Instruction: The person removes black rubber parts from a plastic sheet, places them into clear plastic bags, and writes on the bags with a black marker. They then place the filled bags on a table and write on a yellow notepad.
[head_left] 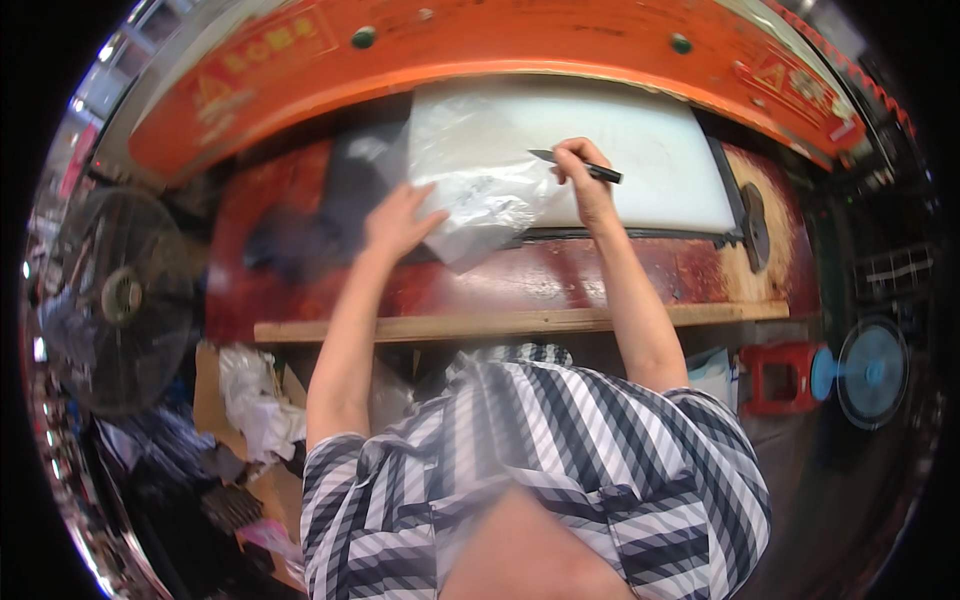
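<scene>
Gripping a black pen (575, 165), the right hand (585, 185) hovers over a white sheet (650, 150) on the red, worn bench (600, 275). Flat and spread, the left hand (400, 222) presses crinkled clear plastic (470, 180). Fans (115, 300) stand on either side.
</scene>
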